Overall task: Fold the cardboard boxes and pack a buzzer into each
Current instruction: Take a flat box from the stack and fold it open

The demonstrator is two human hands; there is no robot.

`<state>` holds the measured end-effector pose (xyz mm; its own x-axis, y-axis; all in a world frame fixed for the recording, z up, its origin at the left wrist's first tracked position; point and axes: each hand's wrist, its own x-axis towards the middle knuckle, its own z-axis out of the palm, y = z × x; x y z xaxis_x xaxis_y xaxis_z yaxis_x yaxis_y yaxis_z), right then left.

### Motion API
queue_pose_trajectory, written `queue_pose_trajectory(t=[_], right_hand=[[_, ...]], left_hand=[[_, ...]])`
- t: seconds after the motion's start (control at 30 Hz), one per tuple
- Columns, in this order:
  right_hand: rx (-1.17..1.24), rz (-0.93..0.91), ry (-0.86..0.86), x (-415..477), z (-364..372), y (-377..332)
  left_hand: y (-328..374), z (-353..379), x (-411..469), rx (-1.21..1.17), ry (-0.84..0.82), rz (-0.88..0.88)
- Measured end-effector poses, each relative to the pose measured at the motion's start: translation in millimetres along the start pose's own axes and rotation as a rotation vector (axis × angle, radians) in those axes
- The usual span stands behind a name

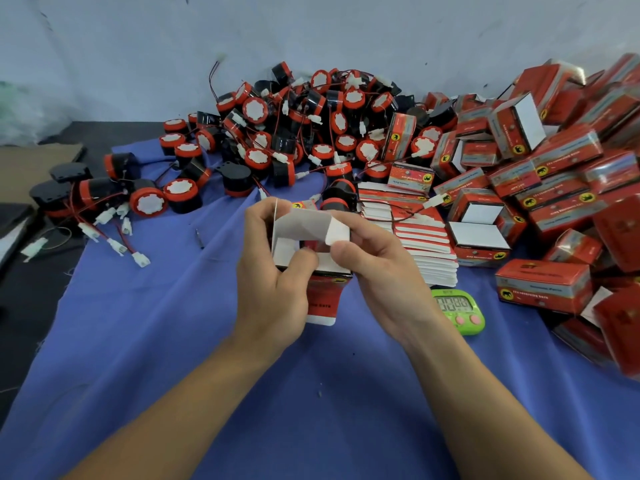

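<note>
Presently, head view: one part-folded red-and-white cardboard box (323, 296) is held above the creased blue cloth (156, 341). The left hand (273, 271) grips its side; the right hand (381, 271) pinches a white flap (308, 223). Behind lie dozens of round black-and-red wired buzzers (256, 110), uncountable. To the right are one stack of flat cartons (426, 244) and one green timer (456, 306).

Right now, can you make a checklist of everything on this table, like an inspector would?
Surface: blue cloth, wrinkled, over a dark table.
Job's things: half-folded box held up, flaps open; buzzers heaped behind; flat boxes stacked right of the hands; folded boxes piled far right.
Clutter: green timer beside the flat stack.
Hands: left hand grips the box; right hand pinches its white flap.
Cables: red and black wires with white plugs, tangled, on the buzzers.
Surroundings: pale wall behind; brown cardboard sheet at left.
</note>
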<state>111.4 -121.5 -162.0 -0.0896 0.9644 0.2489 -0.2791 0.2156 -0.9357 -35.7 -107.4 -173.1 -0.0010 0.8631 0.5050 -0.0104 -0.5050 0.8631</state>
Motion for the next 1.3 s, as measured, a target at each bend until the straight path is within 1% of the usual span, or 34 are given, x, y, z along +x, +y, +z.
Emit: queue_pose_trajectory(t=[0.1,0.2,0.27,0.37,0.4,0.47,0.53,0.63,0.73,0.83,0.93,1.03,1.13,1.23,1.3], right_hand=[[-0.037,-0.027,0.018,1.5,-3.1,2.0],[-0.064,-0.01,0.074,2.7,-4.9,4.3],[-0.044,0.012,0.093,4.2,-6.6,4.4],[-0.05,0.043,0.14,4.3,-7.2,6.1],[-0.061,0.048,0.151,4.2,-6.5,6.8],[-0.071,0.048,0.164,3.3,-4.2,7.7],[-0.084,0.039,0.184,3.3,-3.0,8.9],[-0.099,0.051,0.223,4.5,-2.4,11.2],[-0.043,0.084,0.274,5.9,0.6,11.7],[-0.036,0.071,0.293,6.4,2.1,12.4],[-0.018,0.053,0.258,6.7,0.9,12.5],[0.078,0.069,0.173,6.4,-4.2,9.9],[0.117,0.121,0.084,6.4,-12.7,6.3],[0.1,0.173,0.021,7.2,-17.4,2.4],[0.034,0.155,0.02,6.9,-16.3,2.4]], left_hand=[[-2.6,1.3,-2.4,0.013,-0.053,-0.01],[-4.9,3.8,-3.3,-0.003,-0.074,-0.08],[-6.3,2.7,-0.4,-0.104,-0.1,-0.157],[-7.6,-0.8,5.0,-0.377,-0.151,-0.307],[-6.5,-1.6,7.1,-0.427,-0.135,-0.36],[-3.9,-2.8,11.7,-0.407,-0.091,-0.424],[-4.1,-3.9,15.6,-0.347,-0.093,-0.414],[-4.3,-6.4,18.3,-0.366,-0.124,-0.403],[-2.4,-7.1,18.8,-0.376,-0.148,-0.367],[1.1,-5.3,17.5,-0.354,-0.138,-0.352],[4.3,-4.9,18.7,-0.383,-0.13,-0.36],[5.7,-5.4,21.9,-0.417,-0.123,-0.383],[5.1,-5.9,21.8,-0.367,-0.139,-0.351],[2.5,-6.9,20.3,-0.337,-0.136,-0.334],[0.9,-7.3,20.1,-0.346,-0.138,-0.326]])
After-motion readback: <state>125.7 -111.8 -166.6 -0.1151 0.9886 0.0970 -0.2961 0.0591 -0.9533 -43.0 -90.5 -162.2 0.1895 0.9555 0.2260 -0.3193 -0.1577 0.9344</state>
